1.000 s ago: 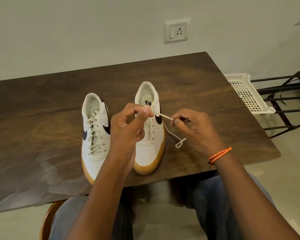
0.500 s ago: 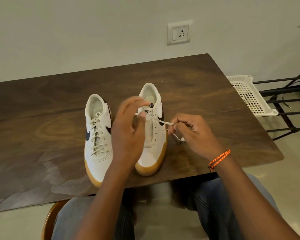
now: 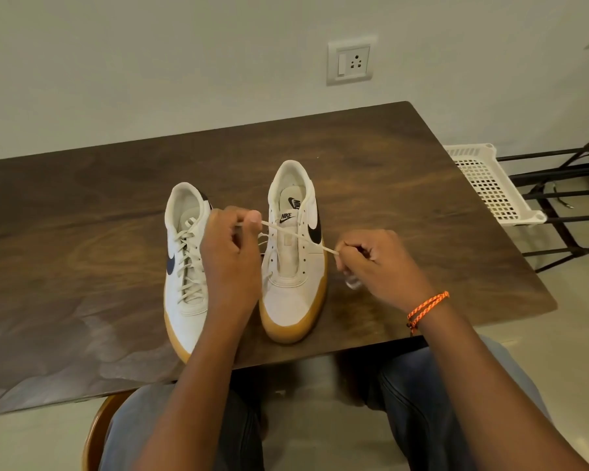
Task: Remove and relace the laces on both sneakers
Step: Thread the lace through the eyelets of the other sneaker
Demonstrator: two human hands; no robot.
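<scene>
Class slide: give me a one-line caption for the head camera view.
Both hands, left and right, stretch a lace over the unlaced sneaker.

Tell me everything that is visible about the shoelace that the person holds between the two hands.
The shoelace is a flat, cream-coloured lace, cloth by its look. It runs taut and straight across the unlaced right sneaker, above its tongue, not threaded through any eyelet that shows. The left hand pinches one end between thumb and fingers, at the higher side. The right hand grips the other end lower down, beside the sneaker. A pale bit of lace seems to hang under the right hand, but it is blurred.
</scene>
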